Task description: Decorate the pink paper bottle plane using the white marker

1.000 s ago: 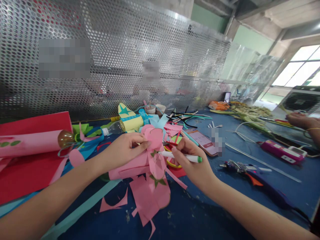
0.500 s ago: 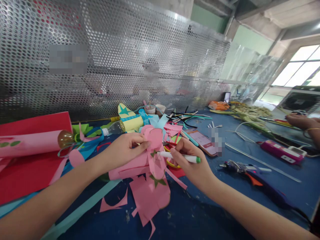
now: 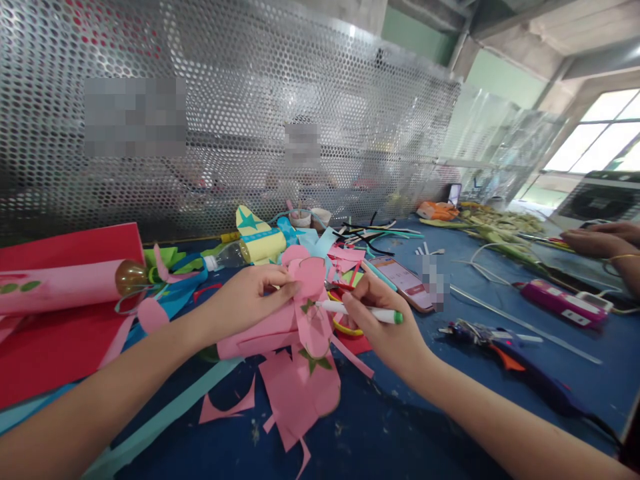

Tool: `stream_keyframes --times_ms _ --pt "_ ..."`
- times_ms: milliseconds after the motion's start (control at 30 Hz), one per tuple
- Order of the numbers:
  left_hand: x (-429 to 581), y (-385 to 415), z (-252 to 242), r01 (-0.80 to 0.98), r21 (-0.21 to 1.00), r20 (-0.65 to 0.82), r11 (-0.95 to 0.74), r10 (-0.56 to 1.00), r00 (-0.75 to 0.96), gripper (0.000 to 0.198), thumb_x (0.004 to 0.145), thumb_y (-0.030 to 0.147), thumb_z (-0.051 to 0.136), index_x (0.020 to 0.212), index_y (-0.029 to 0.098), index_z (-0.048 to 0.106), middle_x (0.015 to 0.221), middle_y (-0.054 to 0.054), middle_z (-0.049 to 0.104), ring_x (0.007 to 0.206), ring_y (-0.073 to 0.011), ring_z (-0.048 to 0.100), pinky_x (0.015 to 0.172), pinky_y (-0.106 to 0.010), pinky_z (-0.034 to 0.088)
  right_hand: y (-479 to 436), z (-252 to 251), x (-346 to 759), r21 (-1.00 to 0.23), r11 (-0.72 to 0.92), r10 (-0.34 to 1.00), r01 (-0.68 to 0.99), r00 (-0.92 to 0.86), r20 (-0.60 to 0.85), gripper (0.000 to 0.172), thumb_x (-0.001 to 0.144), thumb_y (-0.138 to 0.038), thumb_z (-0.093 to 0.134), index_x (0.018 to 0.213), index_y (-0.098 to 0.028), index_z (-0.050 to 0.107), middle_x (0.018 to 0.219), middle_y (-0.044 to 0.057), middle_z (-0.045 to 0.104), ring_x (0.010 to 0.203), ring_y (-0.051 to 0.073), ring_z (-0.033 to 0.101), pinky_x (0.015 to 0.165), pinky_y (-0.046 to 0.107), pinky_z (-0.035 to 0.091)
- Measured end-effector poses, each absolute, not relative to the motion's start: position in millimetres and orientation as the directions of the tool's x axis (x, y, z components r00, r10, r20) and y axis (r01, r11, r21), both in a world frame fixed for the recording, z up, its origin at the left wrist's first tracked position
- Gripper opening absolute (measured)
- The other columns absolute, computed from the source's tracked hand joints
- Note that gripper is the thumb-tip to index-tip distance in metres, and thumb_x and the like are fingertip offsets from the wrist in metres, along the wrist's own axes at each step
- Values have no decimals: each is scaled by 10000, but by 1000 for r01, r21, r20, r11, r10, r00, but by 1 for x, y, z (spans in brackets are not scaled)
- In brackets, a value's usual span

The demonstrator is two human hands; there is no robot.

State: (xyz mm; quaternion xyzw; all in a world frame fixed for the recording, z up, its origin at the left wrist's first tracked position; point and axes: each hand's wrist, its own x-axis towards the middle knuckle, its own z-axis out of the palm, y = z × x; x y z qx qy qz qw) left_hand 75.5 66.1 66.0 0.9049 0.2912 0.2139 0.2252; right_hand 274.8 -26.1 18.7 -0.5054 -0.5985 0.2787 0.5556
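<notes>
My left hand (image 3: 255, 297) pinches the edge of a pink paper cutout (image 3: 315, 330) between thumb and fingers. Green star-like marks show on the cutout. A white marker (image 3: 373, 313) with a green end is gripped in my right hand (image 3: 387, 320), its tip touching or just over a green mark. Under the cutout lies a pink paper-wrapped roll (image 3: 257, 337). Below it rests another pink paper piece (image 3: 295, 400) bearing a green star. Scissors with yellow-and-red handles (image 3: 347, 328) lie partly hidden behind my right fingers.
A phone (image 3: 403, 283) and a glue gun (image 3: 515, 360) lie to the right, near a purple power strip (image 3: 565, 303). Left are red paper (image 3: 65, 360) and a pink-wrapped bottle (image 3: 75, 287). A perforated metal screen (image 3: 225, 120) stands behind. Another person's hands (image 3: 600, 240) are at far right.
My right hand and the marker have shifted very slightly; my left hand stays on the cutout. At far right, the other person's hands have moved further into view.
</notes>
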Motion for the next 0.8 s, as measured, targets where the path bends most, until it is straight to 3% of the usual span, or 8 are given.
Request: stream_keyframes --times_ms 800 --pt "77 66 65 418 543 260 -729 619 741 383 916 383 448 600 185 534 659 6 587 645 -147 502 636 -265 396 -26 14 276 -875 332 914 351 108 390 272 881 -341 547 682 -239 391 561 -44 468 511 123 439 495 256 362"
